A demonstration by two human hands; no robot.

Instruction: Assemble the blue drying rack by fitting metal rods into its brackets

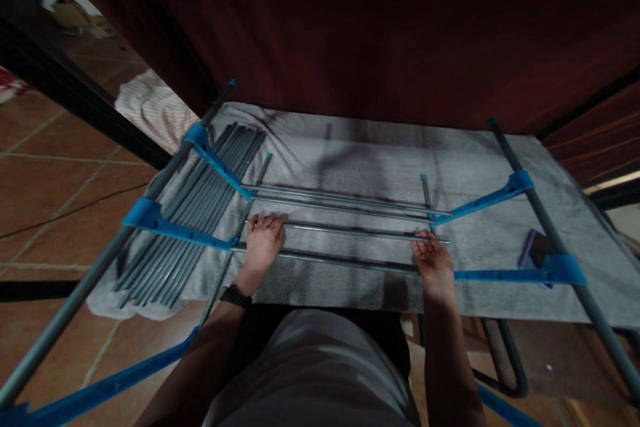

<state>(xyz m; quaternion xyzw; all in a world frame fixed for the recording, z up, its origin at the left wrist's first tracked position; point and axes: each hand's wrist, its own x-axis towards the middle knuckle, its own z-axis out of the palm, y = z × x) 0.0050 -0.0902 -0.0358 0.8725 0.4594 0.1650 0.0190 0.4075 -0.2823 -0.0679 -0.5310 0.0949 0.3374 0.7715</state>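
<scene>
My left hand (pixel 264 238), a dark band at its wrist, closes over the left end of a thin grey metal rod (pixel 345 231). My right hand (pixel 433 257) grips the same rod near its right end, palm partly up. The rod runs level across a rack frame of grey tubes joined by blue plastic arms (pixel 500 275). Just beyond it, other thin rods (pixel 340 205) span between the far blue arms (pixel 483 202). Nearer to me, a thicker crossbar (pixel 350 261) links the near arms and passes beneath both hands.
Many loose grey rods (pixel 195 220) lie side by side at left on a pale cloth (pixel 370 160). A phone (pixel 536 250) rests on the cloth at right, partly behind an upright. A dark red curtain (pixel 375 33) hangs behind. Tiled floor (pixel 65 213) shows left.
</scene>
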